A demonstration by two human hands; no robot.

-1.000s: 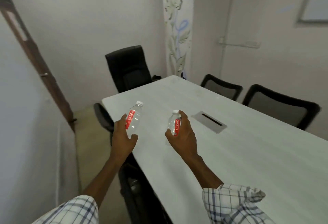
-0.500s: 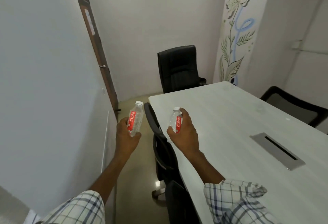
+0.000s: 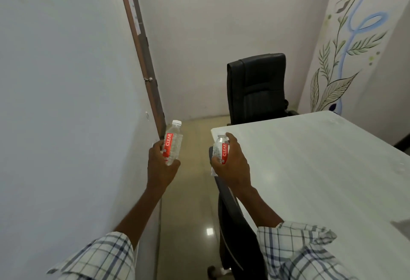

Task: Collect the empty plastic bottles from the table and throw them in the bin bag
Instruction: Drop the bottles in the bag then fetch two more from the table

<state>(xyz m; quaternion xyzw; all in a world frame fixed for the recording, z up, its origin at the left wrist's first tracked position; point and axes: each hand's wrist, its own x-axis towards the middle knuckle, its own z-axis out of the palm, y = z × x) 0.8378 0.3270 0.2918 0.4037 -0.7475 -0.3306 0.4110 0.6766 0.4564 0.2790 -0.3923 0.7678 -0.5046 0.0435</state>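
My left hand (image 3: pixel 160 166) grips a clear plastic bottle (image 3: pixel 173 141) with a red label and white cap, held upright over the floor beside the left wall. A second bottle of the same kind (image 3: pixel 220 152) is in my right hand (image 3: pixel 233 164), held above the near left corner of the white table (image 3: pixel 321 168); my fingers hide its lower part. No bin bag is in view.
A black office chair (image 3: pixel 257 89) stands at the table's far end. Another black chair (image 3: pixel 235 219) is pushed in under my right arm. A brown door (image 3: pixel 142 42) is set in the left wall. Beige floor (image 3: pixel 190 202) runs between wall and table.
My view has swung left, away from the table toward the wall and door. Both hands still hold their bottles; the left one now hangs over the floor instead of the tabletop.
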